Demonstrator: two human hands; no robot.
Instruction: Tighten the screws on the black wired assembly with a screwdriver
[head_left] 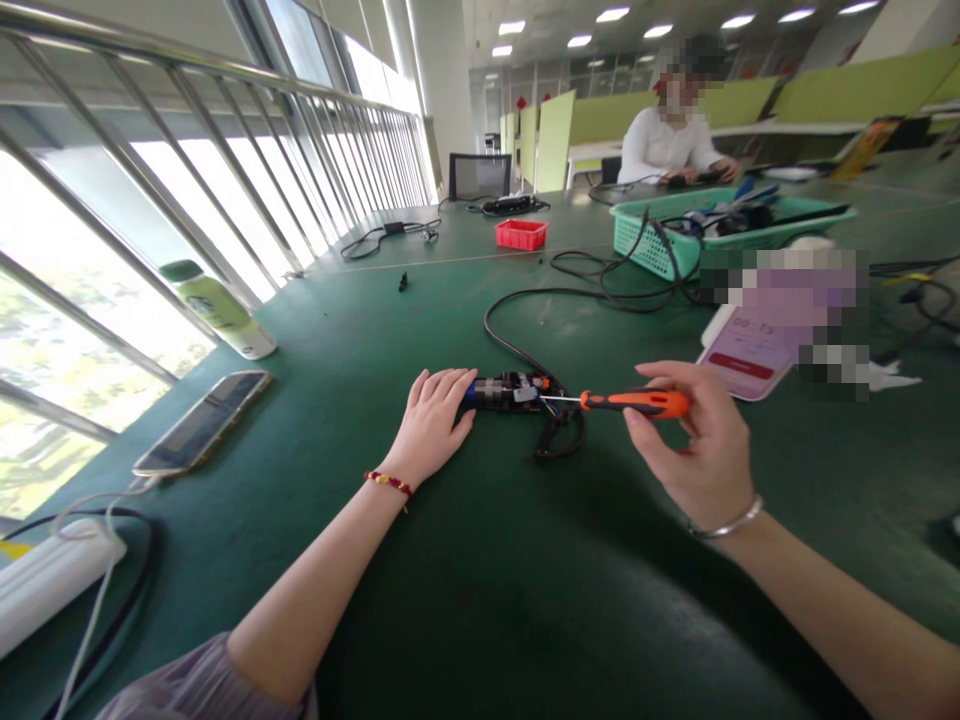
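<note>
My left hand (433, 418), with a red beaded bracelet at the wrist, lies closed over the blue end of an opened corded device (495, 392). Dark inner parts, an orange piece and thin coloured wires show at its right side. In my right hand (701, 440) is a screwdriver (637, 402) with an orange and black handle, held between thumb and fingers. Its thin shaft points left, and the tip reaches the device near the wires. Whether the tip sits on a screw cannot be made out. A black cord (517, 345) runs from the device towards the back.
A green basket (652, 245) of tools and cables stands at the back right, near a red tray (521, 234). One phone (750, 350) leans at right, another phone (202, 422) lies at left by a bottle (221, 310). A person (667, 145) sits across the green table (465, 600).
</note>
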